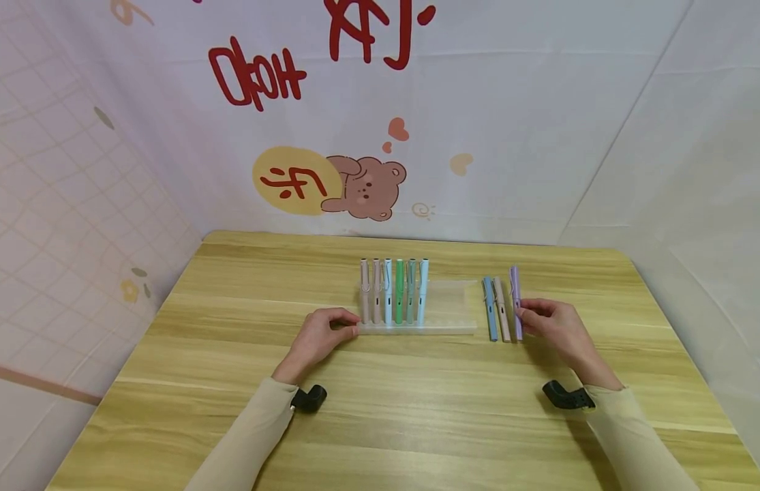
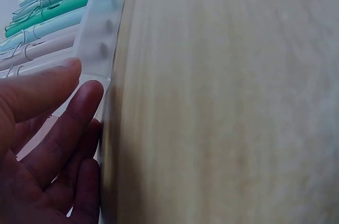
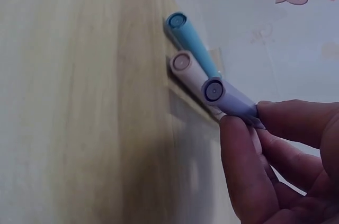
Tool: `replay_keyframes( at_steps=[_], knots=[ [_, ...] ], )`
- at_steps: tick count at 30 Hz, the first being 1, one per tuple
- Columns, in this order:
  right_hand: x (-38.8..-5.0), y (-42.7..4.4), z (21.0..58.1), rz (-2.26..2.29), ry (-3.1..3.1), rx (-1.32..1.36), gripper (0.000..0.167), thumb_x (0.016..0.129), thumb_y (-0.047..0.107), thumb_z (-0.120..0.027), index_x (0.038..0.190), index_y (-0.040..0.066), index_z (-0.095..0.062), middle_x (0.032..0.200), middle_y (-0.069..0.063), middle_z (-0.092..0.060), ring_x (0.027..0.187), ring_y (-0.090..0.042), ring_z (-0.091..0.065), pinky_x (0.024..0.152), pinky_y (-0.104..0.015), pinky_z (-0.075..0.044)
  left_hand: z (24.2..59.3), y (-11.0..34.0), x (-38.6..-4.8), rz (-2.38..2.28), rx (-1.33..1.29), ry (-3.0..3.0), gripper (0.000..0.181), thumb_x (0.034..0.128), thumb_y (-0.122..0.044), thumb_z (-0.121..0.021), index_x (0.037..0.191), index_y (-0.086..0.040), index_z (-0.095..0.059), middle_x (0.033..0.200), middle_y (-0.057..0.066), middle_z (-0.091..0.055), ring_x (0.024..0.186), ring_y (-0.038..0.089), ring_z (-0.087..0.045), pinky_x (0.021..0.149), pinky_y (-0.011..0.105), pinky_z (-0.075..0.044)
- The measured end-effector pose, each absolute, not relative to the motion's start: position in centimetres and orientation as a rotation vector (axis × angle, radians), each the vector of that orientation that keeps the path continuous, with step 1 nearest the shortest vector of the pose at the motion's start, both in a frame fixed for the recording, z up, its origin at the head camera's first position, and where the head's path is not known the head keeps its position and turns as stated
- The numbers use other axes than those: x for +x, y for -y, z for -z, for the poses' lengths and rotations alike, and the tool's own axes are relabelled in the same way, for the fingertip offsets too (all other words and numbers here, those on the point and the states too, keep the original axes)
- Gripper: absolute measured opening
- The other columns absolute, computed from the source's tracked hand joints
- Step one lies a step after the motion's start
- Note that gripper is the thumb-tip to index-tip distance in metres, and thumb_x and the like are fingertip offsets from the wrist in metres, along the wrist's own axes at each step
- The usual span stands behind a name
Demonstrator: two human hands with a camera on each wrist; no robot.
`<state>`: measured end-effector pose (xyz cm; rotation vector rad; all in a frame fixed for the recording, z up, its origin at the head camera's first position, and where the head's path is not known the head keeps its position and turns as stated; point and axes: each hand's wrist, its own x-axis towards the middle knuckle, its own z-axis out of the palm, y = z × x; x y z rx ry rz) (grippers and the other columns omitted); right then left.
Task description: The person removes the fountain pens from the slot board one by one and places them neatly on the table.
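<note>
Several pens stand in a row in a clear plastic holder point(image 1: 444, 329), among them a green pen point(image 1: 400, 293) and a light blue pen point(image 1: 423, 290). At the holder's left end, the left hand point(image 1: 321, 334) touches its corner with thumb and fingers; the left wrist view shows this hand point(image 2: 53, 139) beside the holder's edge point(image 2: 98, 49). The right hand point(image 1: 554, 327) pinches a purple pen point(image 1: 517, 300) between thumb and fingers. In the right wrist view the purple pen point(image 3: 233, 99) overlaps a pinkish-beige pen point(image 3: 188, 70), with a blue pen point(image 3: 193, 44) beyond.
The blue pen point(image 1: 490, 310) and the beige pen point(image 1: 502, 310) lie on the wooden table point(image 1: 380, 423), between the holder and the right hand. The right part of the holder has no pens. A printed cloth point(image 1: 508, 123) hangs behind the table.
</note>
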<state>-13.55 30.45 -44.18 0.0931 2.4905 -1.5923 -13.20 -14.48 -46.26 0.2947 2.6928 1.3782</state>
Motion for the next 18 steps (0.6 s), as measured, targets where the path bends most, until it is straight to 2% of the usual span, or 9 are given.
replay_keyframes(
  at_steps=[5, 12, 18],
  knots=[
    [-14.0, -30.9, 44.6, 1.494, -2.507, 0.108, 0.054, 0.105, 0.025, -0.063, 0.14, -0.015, -0.053, 0.133, -0.035, -0.06, 0.099, -0.014, -0.072, 0.081, -0.025, -0.059, 46.3, 14.5, -13.3, -1.383, 0.304, -2.694, 0.011, 0.0926, -0.012, -0.079, 0.104, -0.012, -0.08, 0.109, 0.0, -0.076, 0.107, 0.024, -0.068, 0.097, 0.048, -0.052],
    [-14.5, -31.0, 45.2, 1.502, -2.463, 0.099, 0.049, 0.106, 0.019, -0.062, 0.136, -0.019, -0.053, 0.13, -0.035, -0.061, 0.094, -0.011, -0.071, 0.08, -0.026, -0.059, 46.3, 14.5, -13.3, -1.372, 0.303, -2.697, 0.012, 0.0925, -0.013, -0.079, 0.104, -0.013, -0.08, 0.109, 0.0, -0.076, 0.108, 0.024, -0.068, 0.098, 0.048, -0.052],
    [-14.6, -30.9, 45.1, 1.494, -2.444, 0.102, 0.047, 0.105, 0.016, -0.062, 0.135, -0.02, -0.053, 0.128, -0.035, -0.062, 0.096, -0.015, -0.072, 0.081, -0.028, -0.06, 46.5, 14.5, -13.3, -1.383, 0.301, -2.687, 0.012, 0.0926, -0.013, -0.079, 0.104, -0.013, -0.08, 0.109, 0.0, -0.076, 0.108, 0.024, -0.068, 0.098, 0.048, -0.052]
  ],
)
